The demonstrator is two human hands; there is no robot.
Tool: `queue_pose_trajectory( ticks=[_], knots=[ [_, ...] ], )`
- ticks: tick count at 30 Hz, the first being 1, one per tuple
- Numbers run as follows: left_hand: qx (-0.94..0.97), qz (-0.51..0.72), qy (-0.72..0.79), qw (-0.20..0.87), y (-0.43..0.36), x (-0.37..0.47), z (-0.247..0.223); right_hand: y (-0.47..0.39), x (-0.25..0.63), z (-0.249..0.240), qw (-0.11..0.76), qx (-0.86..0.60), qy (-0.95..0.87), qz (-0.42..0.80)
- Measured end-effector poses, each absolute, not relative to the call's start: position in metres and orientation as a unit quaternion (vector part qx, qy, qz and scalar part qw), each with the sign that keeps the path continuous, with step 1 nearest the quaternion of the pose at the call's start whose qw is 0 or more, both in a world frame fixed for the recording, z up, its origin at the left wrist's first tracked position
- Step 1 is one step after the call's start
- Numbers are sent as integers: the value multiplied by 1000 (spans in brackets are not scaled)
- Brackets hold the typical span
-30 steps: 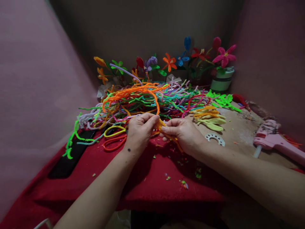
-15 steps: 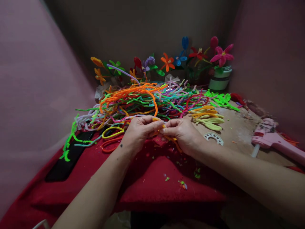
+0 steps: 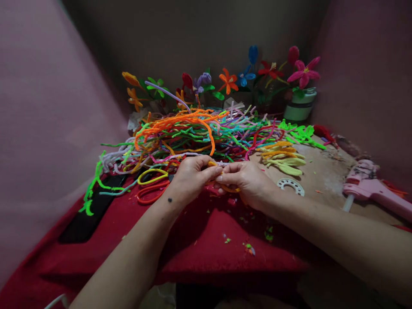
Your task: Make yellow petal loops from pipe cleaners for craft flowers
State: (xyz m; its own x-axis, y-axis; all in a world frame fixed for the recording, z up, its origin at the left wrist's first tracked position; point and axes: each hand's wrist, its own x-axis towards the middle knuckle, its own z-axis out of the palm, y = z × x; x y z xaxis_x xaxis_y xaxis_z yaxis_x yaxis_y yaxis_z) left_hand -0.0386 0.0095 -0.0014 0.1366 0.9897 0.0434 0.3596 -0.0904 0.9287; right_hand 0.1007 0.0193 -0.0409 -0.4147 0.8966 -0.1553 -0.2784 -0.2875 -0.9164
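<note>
My left hand (image 3: 195,175) and my right hand (image 3: 243,180) meet over the near side of the pipe cleaner heap. Both pinch a yellow-orange pipe cleaner (image 3: 231,189), which shows between the fingertips and below my right hand; much of it is hidden by the fingers. Just beyond the hands lies the heap of coloured pipe cleaners (image 3: 189,134), with bright orange ones on top. Left of my left hand rest scissors (image 3: 152,196) with one yellow and one red handle loop; their blades are hidden.
Finished pipe cleaner flowers (image 3: 228,80) stand along the back, some by a pale green pot (image 3: 300,107). At right are yellow petal loops (image 3: 285,161), a white ring-shaped piece (image 3: 290,187) and a pink glue gun (image 3: 367,184). A black phone-like slab (image 3: 82,221) lies left on the red cloth (image 3: 206,253).
The hands stay pinched together at nearly the same place. The yellow-orange pipe cleaner's loose end, which hung below my right hand, now shows less. The view has shifted slightly.
</note>
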Motion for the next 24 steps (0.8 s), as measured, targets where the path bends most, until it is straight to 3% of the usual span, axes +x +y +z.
queue_pose_trajectory(
  ticks=[5,16,19,24],
  knots=[
    [531,448,492,524,9,-42,-6,18,100,-35,428,-359,-430,710],
    [589,453,481,464,13,-46,-4,17,100,-35,415,-357,-426,721],
    [646,407,501,407,13,-50,1,16,101,-35,409,-357,-439,716],
    [757,300,540,215,13,-51,4,14,101,-39,395,-372,-494,679]
  ],
)
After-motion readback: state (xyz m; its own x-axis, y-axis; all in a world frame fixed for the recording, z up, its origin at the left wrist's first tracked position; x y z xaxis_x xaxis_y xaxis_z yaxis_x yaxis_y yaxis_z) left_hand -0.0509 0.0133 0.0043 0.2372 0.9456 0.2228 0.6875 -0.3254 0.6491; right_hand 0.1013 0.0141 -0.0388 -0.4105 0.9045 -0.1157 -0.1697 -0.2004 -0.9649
